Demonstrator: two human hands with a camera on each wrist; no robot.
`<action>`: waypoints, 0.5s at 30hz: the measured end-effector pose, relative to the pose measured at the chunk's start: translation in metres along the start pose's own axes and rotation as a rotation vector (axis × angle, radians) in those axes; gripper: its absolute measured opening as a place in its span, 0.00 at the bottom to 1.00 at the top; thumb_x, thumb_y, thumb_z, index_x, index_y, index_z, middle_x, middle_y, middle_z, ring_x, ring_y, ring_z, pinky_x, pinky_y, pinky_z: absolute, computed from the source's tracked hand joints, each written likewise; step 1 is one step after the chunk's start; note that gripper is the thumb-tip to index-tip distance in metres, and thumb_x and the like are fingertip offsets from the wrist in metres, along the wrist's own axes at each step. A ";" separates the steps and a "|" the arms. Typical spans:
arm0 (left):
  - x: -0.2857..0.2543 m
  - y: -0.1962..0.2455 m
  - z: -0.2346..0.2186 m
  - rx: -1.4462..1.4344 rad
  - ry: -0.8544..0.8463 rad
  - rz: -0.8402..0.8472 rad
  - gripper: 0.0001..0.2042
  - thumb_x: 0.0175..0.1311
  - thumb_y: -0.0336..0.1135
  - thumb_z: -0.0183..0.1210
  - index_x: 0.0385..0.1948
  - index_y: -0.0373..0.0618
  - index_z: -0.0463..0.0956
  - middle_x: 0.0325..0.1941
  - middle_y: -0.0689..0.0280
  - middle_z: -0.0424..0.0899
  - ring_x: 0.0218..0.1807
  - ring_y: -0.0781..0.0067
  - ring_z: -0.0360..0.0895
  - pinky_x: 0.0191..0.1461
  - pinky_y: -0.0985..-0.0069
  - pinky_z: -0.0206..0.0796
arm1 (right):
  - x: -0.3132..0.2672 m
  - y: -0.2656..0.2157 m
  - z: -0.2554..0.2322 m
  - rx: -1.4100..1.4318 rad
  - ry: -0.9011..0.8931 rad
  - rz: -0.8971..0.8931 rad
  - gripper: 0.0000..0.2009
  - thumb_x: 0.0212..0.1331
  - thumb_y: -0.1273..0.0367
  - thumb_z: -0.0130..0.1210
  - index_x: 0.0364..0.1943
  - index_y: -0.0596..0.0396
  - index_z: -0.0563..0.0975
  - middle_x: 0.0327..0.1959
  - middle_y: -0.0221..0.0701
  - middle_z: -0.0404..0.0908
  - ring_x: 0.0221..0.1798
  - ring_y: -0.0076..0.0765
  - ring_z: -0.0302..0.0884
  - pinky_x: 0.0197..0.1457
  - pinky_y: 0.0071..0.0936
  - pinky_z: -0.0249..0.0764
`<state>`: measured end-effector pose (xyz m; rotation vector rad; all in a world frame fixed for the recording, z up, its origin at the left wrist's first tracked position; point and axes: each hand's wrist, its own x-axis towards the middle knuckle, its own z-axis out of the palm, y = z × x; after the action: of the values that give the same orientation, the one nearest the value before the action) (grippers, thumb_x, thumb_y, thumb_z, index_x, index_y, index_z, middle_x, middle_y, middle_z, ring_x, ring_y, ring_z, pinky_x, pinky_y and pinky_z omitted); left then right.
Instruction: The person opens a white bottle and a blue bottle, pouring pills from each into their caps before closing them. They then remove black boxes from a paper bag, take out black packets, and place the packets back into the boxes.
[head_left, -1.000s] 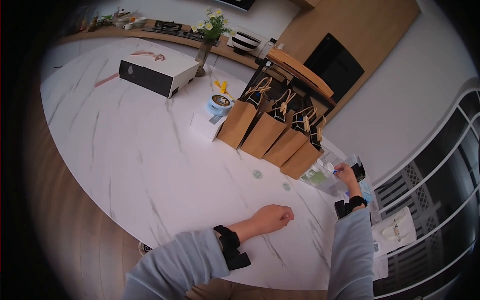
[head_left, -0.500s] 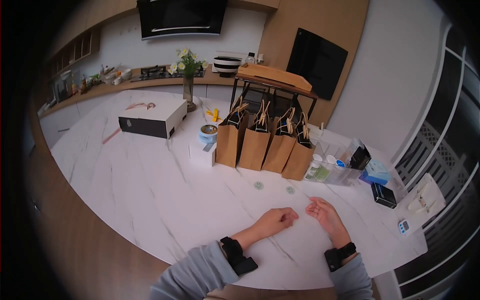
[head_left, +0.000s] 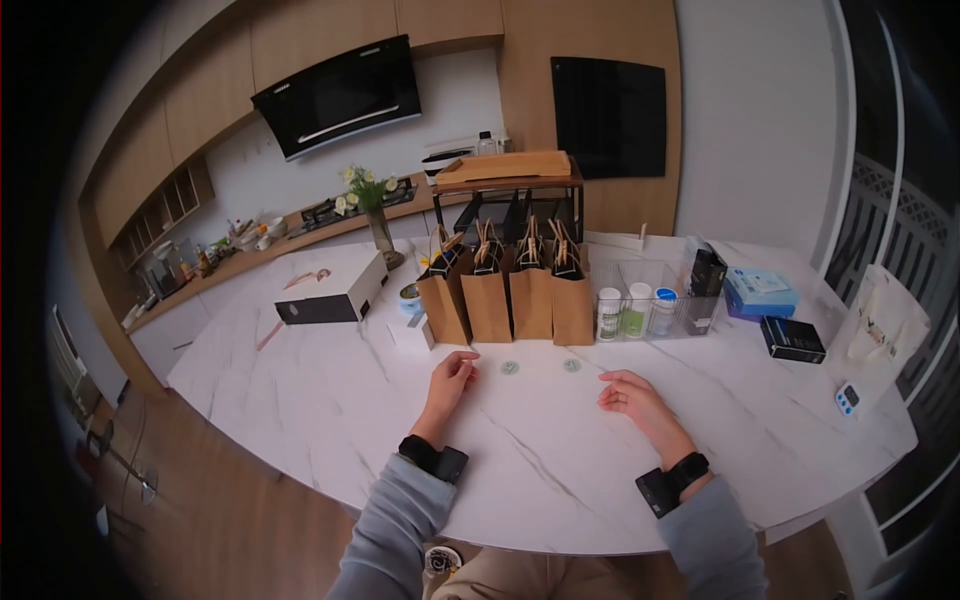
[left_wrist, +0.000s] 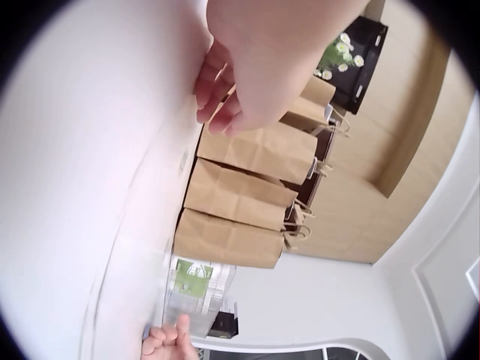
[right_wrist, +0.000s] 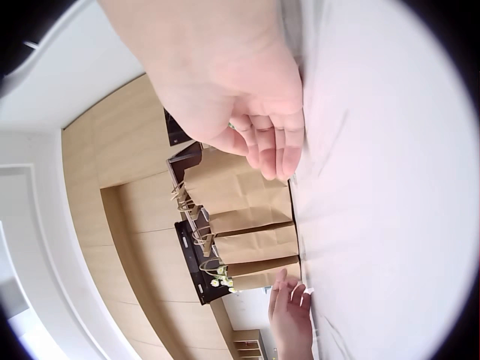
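Quietly, we are holding both hands loosely curled before four paper bags

We are keeping the fingers of our left hand (head_left: 450,385) bent and close together, with nothing in them. We are curling the fingers of our right hand (head_left: 635,400) loosely too, narrow and holding nothing. We cannot tell whether either hand is touching the marble-patterned table (head_left: 540,470).

Between our hands, two pale green discs are lying flat: the left disc (head_left: 510,368) near our left fingertips, the right disc (head_left: 571,366) near our right ones. Just beyond, the four brown paper bags (head_left: 489,308) are standing upright in a row, their twisted handles pointing up.

To the left of the bags we are seeing a small white box (head_left: 411,332), a light blue tin (head_left: 410,297) and, farther left, a large white-and-black box (head_left: 330,290). A clear bin (head_left: 685,322) is standing to their right, with white-lidded and blue-lidded containers showing in it. Farther right, a blue box (head_left: 760,290), a black box (head_left: 793,339), a white bag (head_left: 878,335) and a small timer (head_left: 848,398) are resting. A vase of flowers (head_left: 380,235) is standing at the far left.
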<state>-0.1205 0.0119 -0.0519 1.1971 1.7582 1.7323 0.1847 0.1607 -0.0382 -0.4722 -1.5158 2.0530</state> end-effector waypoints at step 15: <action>0.052 0.087 -0.020 0.794 -0.616 0.007 0.11 0.56 0.27 0.46 0.37 0.42 0.75 0.28 0.66 0.79 0.31 0.77 0.77 0.35 0.80 0.68 | 0.013 0.018 -0.010 0.009 -0.025 -0.047 0.11 0.59 0.71 0.39 0.42 0.59 0.71 0.29 0.34 0.74 0.33 0.27 0.74 0.40 0.25 0.73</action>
<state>-0.1395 0.0291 0.0488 1.7810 2.0369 0.4991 0.1759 0.1724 -0.0575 -0.4047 -1.5169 2.0358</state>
